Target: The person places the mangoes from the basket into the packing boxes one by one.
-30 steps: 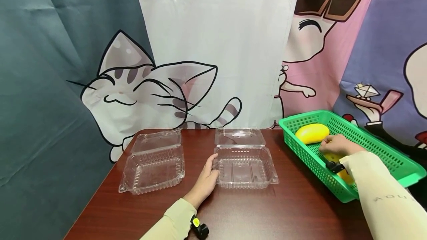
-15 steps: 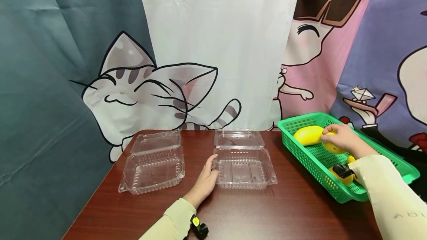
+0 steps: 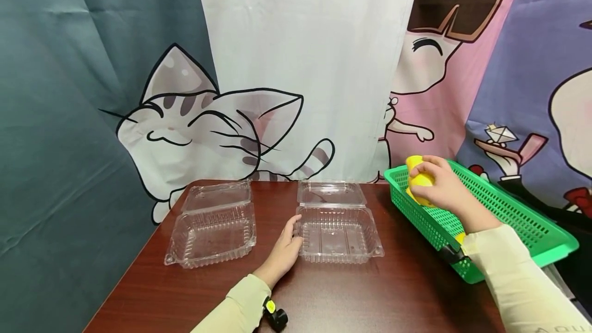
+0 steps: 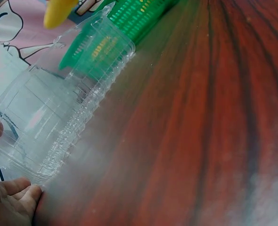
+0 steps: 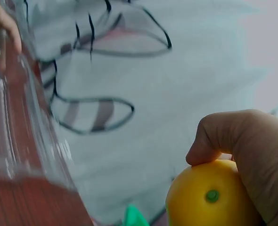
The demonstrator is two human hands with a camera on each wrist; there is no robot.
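A yellow pear-shaped fruit (image 3: 420, 185) is in my right hand (image 3: 444, 184), above the far-left end of a green plastic basket (image 3: 550, 256). In the right wrist view, thumb and fingers grip the fruit (image 5: 200, 190), its rounded end with a green dot showing. Its tapered end (image 4: 59, 12) shows at the top of the left wrist view. My left hand (image 3: 283, 251) touches the left side of a clear hinged container (image 3: 339, 257), which stands on the table with its lid folded back. The left fingers lie against its wall and near corner (image 4: 47, 172).
A second clear container (image 3: 217, 262), also with its lid back, stands to the left on the brown table (image 3: 259, 297). More yellow fruit (image 3: 460, 238) lies in the basket, partly hidden by my right arm. A printed curtain (image 3: 310, 40) hangs behind the table.
My right hand has lifted the yellow fruit out of the basket's middle and carried it up and left, over the basket's far end. My left hand stays at the container.
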